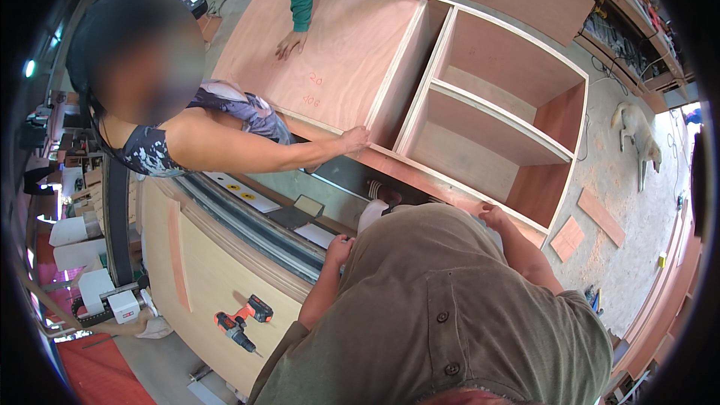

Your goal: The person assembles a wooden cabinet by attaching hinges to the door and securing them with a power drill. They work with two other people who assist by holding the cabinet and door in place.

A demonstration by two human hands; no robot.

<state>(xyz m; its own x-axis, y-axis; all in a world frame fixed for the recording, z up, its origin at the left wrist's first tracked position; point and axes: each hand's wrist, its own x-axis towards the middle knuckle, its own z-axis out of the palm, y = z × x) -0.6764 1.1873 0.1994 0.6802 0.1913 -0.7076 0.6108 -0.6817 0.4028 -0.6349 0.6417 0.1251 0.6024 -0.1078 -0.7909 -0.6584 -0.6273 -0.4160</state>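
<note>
In front of me lies a plywood cabinet (491,139) with two open compartments on its right and a closed flat panel on its left. My right hand (493,217) rests at the cabinet's near edge, fingers curled against the wood. Beside my belly, my left hand (340,250) is closed, near the metal rails (255,229); whether it holds anything is hidden. One person in a dark cap grips the cabinet's near edge with a hand (355,139). Across from me, a person in green sleeves presses a hand (290,45) flat on the panel and keeps the other on the far edge.
An orange and black cordless drill (242,322) lies on a plywood sheet (206,285) at lower left. Wood offcuts (600,217) and sawdust are on the concrete floor at right, where a dog (637,139) stands. Tools crowd a shelf (622,37) at the far right.
</note>
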